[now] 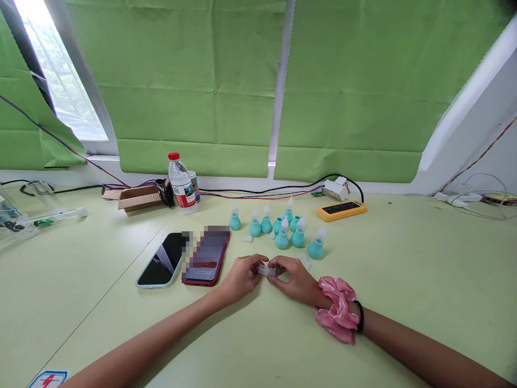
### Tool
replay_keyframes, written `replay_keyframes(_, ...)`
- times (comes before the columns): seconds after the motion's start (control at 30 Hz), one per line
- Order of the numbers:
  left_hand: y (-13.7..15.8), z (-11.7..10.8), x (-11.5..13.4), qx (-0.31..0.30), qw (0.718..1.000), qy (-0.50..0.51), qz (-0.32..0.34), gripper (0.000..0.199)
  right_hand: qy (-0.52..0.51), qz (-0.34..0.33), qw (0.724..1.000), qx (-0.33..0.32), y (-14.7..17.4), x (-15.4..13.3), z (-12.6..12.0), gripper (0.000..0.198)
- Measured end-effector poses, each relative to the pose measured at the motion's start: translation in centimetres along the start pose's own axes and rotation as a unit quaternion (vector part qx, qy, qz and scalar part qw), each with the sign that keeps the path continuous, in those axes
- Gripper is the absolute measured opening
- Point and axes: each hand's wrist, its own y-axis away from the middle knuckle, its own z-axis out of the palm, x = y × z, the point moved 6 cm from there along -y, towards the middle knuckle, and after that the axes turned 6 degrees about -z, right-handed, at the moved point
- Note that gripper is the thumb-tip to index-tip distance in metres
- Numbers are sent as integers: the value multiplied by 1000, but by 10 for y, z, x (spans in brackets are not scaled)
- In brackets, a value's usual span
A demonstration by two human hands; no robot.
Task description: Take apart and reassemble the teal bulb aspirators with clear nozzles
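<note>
Between the fingertips of my left hand (241, 276) and my right hand (294, 277) is a small clear plastic piece (266, 270). Both hands pinch it, one at each end, just above the table; its exact kind is too small to tell. Beyond the hands stand several small turquoise round-bottomed bottles (316, 248), most topped with a whitish translucent tip. Two of them, near the back of the group, show open necks without tips. Small whitish bits (247, 238) lie beside the bottles. A pink scrunchie and a black band circle my right wrist.
Two phones, one light-cased (159, 261) and one red-cased (207, 257), lie left of my hands. Behind them are a red-capped water bottle (182, 186) and an open cardboard box (139, 198). A yellow-orange device (341, 210) and cables lie along the wall. Clear tubes (60, 216) lie far left.
</note>
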Motion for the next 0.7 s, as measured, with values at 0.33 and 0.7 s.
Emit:
replay_keyframes(0.33,4,2,-21,16,949,304,-85,24,-20,9,1000,3,1,5,2,14)
replay_keyframes(0.7,4,4,-22,14,942,312,-126,34,-67,37,997,2,-2,10,5,15)
